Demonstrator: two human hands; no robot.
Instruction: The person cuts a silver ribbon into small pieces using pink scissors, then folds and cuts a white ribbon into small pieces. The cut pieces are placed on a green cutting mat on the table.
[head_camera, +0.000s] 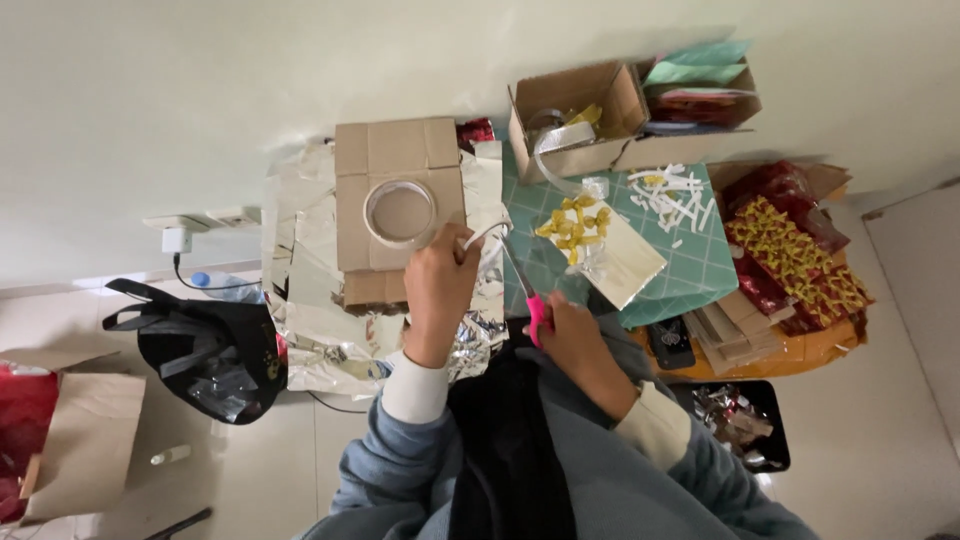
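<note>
Strip of tape (482, 234), white and curved, just right of the tape roll (399, 212) on the cardboard (397, 190). Pinched at one end by left hand (437, 285); right hand (570, 335) closed around pink-handled scissors (522, 285), blades apparently at the strip. Best held taut, cut square. Foil (310, 290) crowding left of the roll, green mat (690, 265) right; little free room between.

The right hand (572, 335) works pink scissors (530, 300) against a white strip (480, 236) held by the left hand (438, 285).
</note>
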